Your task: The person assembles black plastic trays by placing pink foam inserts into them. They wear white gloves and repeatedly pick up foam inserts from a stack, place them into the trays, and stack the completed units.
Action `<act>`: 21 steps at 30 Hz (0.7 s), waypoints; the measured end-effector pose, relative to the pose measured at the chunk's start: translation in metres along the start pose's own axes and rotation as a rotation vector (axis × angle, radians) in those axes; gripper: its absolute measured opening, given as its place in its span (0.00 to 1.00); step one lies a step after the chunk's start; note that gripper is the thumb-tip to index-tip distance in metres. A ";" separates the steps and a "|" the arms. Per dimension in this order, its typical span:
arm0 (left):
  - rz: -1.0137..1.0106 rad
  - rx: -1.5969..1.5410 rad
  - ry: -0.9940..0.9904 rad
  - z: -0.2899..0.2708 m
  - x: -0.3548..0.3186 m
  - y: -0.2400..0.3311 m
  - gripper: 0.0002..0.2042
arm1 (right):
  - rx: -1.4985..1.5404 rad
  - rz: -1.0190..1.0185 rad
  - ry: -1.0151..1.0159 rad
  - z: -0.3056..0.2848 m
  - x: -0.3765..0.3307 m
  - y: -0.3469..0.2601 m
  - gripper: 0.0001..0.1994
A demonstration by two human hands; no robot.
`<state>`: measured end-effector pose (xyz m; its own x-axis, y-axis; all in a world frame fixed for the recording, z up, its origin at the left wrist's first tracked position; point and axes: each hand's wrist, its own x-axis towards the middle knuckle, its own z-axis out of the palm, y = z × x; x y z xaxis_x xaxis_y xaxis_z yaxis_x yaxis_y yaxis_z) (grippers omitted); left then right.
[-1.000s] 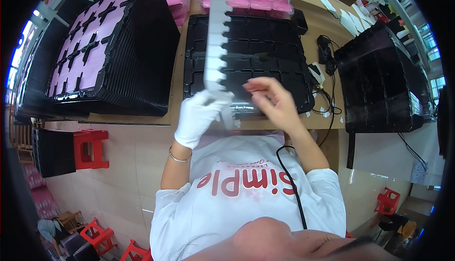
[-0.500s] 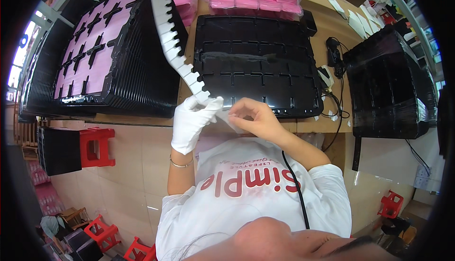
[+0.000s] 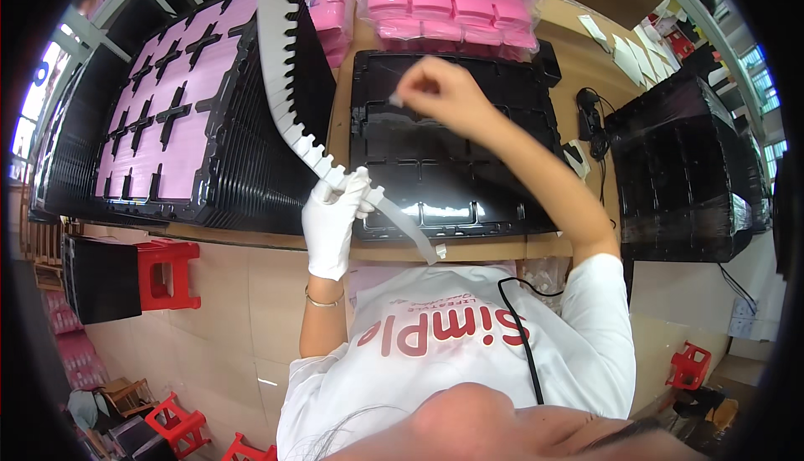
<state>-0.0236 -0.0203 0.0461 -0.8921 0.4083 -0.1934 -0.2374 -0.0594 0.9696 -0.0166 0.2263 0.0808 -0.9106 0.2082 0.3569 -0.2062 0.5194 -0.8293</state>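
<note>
Progress on the strip: partway, as I judge it from here. The near end of the long white strip [image 3: 279, 97] is a smooth, translucent tail [image 3: 408, 225] with no teeth along it, so that stretch looks used. Beyond the glove, the toothed, segmented length appears to be what remains, and it is by far the greater part.
Loose piece: a small pale piece [image 3: 396, 101] is apart from the strip, at the tips of the right hand [image 3: 444, 92]. It is too blurred to tell its shape.
Tray progress: the black tray [image 3: 444, 159] lies flat on the table [image 3: 574, 67], its ridges showing. I cannot make out any pieces settled on it; glare and the forearm hide some of it.
Left hand: the white-gloved left hand [image 3: 331, 222] is closed around the strip near its lower end, just beside the tray's near left corner.
Right hand: bare, thumb and fingers pinched on the piece above the tray's far left part. I cannot tell whether anything touches the surface.
Strip's place: it curves up and away from the glove, passing in front of a tall stack of black trays [image 3: 268, 151]; its tail hangs toward the person's shirt [image 3: 452, 335].
</note>
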 end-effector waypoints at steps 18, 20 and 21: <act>-0.103 -0.029 -0.142 -0.010 0.006 -0.007 0.12 | -0.578 0.128 -0.157 0.030 0.109 0.103 0.06; -0.095 -0.008 -0.143 -0.009 0.005 -0.007 0.12 | -0.608 0.136 -0.132 0.031 0.111 0.109 0.06; -0.094 -0.008 -0.142 -0.008 0.005 -0.006 0.12 | -0.620 0.143 -0.123 0.032 0.110 0.108 0.07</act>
<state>-0.0294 -0.0254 0.0383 -0.8028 0.5370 -0.2593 -0.3204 -0.0216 0.9470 -0.1508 0.2790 0.0165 -0.9558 0.2332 0.1790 0.1315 0.8837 -0.4491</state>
